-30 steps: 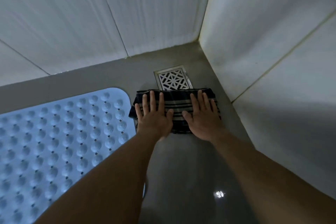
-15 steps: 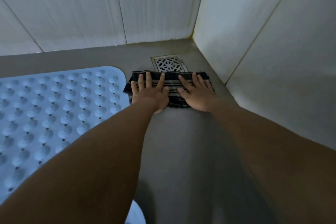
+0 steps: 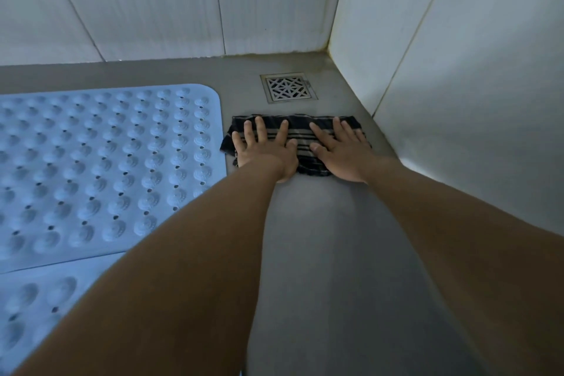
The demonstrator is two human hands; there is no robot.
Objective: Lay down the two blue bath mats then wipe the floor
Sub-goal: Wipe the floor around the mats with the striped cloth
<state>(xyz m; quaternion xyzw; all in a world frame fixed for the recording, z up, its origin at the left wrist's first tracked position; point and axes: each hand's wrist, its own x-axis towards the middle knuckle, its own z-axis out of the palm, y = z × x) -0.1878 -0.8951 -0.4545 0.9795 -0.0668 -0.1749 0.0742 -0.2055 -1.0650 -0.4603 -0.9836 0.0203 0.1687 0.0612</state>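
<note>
A dark cloth with pale stripes (image 3: 300,135) lies flat on the grey floor (image 3: 320,238), just right of a blue bath mat. My left hand (image 3: 265,152) and my right hand (image 3: 341,152) press palm-down on it, side by side, fingers spread. The studded blue bath mat (image 3: 100,168) lies flat at the left, its right edge touching the cloth's left end. A second blue bath mat (image 3: 36,308) lies directly below it at the bottom left, partly hidden by my left forearm.
A square metal floor drain (image 3: 288,87) sits a short way beyond the cloth, near the corner. A white tiled wall (image 3: 183,3) runs along the back, and another white wall (image 3: 457,85) closes the right side close to my right hand.
Both hands have drawn the cloth back toward me, away from the drain it was touching. The view has shifted, and the second mat now shows at the bottom left.
</note>
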